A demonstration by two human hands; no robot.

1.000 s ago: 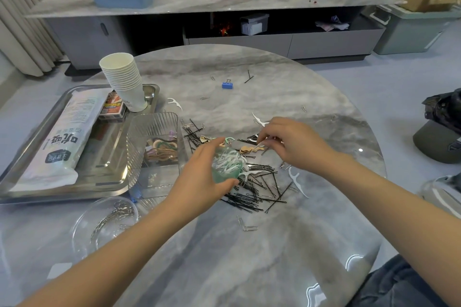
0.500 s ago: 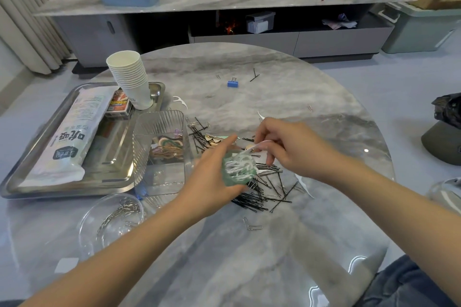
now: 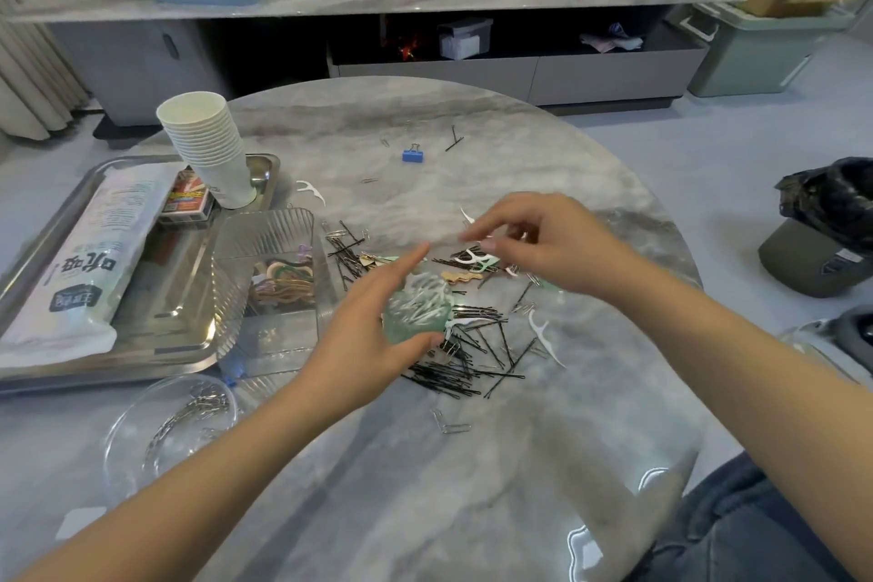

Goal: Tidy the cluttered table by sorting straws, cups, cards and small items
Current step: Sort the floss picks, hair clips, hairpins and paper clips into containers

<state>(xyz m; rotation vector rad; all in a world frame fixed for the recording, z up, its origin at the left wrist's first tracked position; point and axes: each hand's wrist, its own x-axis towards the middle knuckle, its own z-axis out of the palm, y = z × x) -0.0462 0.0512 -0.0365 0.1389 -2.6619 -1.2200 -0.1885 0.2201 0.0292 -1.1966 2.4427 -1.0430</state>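
Observation:
My left hand [image 3: 359, 345] holds a small green-tinted clear pouch [image 3: 415, 312] full of white floss picks just above the round marble table [image 3: 425, 510]. My right hand [image 3: 552, 246] hovers blurred to the upper right of the pouch, thumb and forefinger close together with nothing seen between them. Below it lie a white floss pick [image 3: 472, 258] and a heap of black hairpins [image 3: 463, 369]. Other floss picks lie at the right [image 3: 543, 336] and near the tray [image 3: 312, 190].
A steel tray [image 3: 179, 326] at the left carries a straw packet [image 3: 80, 269], a card box [image 3: 186, 203] and stacked paper cups [image 3: 208, 147]. A clear ribbed box [image 3: 264, 241] and a glass bowl of paper clips [image 3: 165, 425] sit beside it. A blue binder clip [image 3: 412, 155] lies farther back.
My right hand brought a floss pick from the pile to the pouch, then lifted up and to the right without it. My left hand kept hold of the pouch.

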